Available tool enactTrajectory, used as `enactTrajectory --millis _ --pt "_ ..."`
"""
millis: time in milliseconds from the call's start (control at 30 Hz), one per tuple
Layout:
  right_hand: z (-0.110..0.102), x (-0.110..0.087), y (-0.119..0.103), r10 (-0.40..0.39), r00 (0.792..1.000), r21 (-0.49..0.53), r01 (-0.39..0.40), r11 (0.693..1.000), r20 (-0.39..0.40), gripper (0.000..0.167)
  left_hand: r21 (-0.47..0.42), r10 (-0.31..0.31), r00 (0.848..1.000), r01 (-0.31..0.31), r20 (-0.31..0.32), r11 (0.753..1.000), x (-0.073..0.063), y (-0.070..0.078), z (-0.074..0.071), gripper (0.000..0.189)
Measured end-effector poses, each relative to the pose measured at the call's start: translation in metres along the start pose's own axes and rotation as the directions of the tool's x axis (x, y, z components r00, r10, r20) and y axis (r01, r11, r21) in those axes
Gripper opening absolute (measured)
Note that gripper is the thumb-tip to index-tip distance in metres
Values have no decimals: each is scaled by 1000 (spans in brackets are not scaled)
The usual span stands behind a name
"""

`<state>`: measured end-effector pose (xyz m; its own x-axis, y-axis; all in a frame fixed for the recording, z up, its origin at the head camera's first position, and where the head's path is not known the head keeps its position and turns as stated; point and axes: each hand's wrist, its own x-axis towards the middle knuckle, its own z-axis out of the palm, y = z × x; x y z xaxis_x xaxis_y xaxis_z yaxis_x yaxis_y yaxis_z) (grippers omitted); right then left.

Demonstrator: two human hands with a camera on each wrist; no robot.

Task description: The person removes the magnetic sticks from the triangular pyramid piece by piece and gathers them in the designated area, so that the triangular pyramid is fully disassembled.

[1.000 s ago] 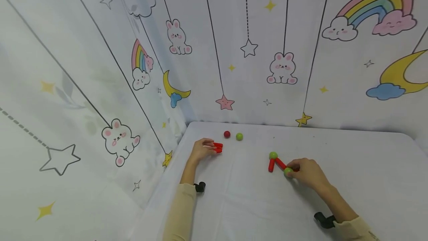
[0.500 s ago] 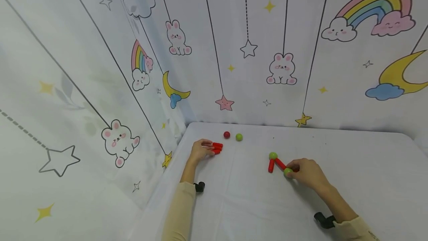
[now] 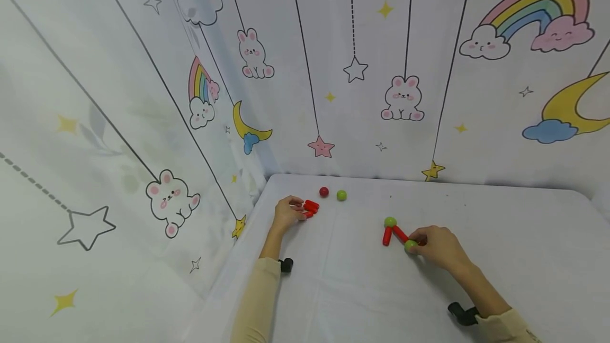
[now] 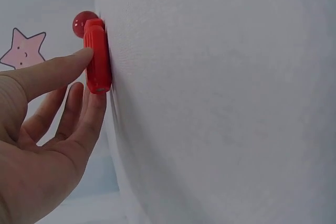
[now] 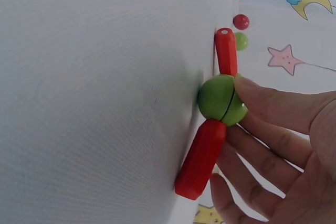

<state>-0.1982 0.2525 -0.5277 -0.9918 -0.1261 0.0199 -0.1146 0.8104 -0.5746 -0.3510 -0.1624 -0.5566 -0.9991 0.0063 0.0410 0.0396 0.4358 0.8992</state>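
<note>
Green ball point(image 3: 410, 247) rests on the white tablecloth point(image 3: 352, 274), pinched by the right hand point(image 3: 439, 246), whose thumb is on it and whose other fingers are bent. The right wrist view shows a thick red stick point(image 5: 201, 158) against this ball, mostly covered by the hand in the head view. A slanting red stick point(image 3: 400, 233) runs from it to the second green ball point(image 3: 390, 222), and a short red stick point(image 3: 386, 236) points back toward the person from there.

Well to the left, the left hand point(image 3: 287, 213) has its fingers part open and its thumb touching a loose red stick point(image 3: 308, 215); whether it grips that stick cannot be told. Two more red sticks point(image 3: 312, 204) lie just beyond. Farther back sit a red ball point(image 3: 324, 192) and, near it, the third green ball point(image 3: 341, 195). Behind the table hangs a white curtain point(image 3: 333, 30) printed with rabbits, stars and rainbows.
</note>
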Motion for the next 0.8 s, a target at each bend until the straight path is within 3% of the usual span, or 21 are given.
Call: enactTrajectory --millis 333,800 --pt "2 -2 1 34 999 37 -34 999 10 23 -3 8 1000 -8 -17 1000 -5 3 -4 46" --pt "5 -2 -4 39 999 95 -42 995 28 24 -6 57 994 -58 -98 998 -10 13 -1 36"
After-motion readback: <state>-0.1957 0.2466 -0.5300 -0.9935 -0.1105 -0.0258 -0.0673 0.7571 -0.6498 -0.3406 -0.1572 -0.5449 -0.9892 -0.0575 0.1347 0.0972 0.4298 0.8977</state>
